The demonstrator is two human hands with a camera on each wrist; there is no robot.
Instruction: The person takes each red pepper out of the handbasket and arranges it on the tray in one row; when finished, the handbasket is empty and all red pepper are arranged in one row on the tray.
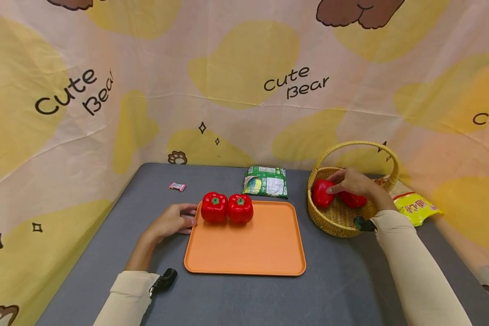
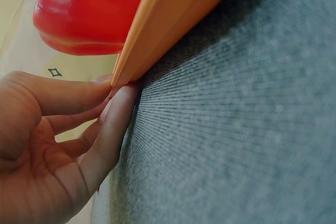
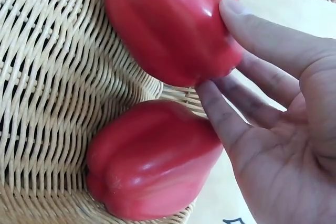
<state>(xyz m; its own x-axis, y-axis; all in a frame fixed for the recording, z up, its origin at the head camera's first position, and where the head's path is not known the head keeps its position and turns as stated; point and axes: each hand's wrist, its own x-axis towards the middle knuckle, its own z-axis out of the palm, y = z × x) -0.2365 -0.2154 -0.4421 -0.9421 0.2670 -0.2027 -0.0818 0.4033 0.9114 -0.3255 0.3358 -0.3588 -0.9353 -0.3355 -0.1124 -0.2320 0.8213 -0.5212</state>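
My left hand pinches the left rim of an orange tray, thumb above and fingers beneath in the left wrist view. Two red bell peppers with green stems stand side by side at the tray's far left. Inside a wicker basket on the right, my right hand grips another red bell pepper between thumb and fingers. A further red bell pepper lies against the basket's woven wall, just beside those fingers.
Behind the tray lies a green snack packet. A small pink wrapped candy is at the back left. Right of the basket is a yellow-green bag. The basket's tall handle arches above its rim. Printed cloth hangs around the grey table.
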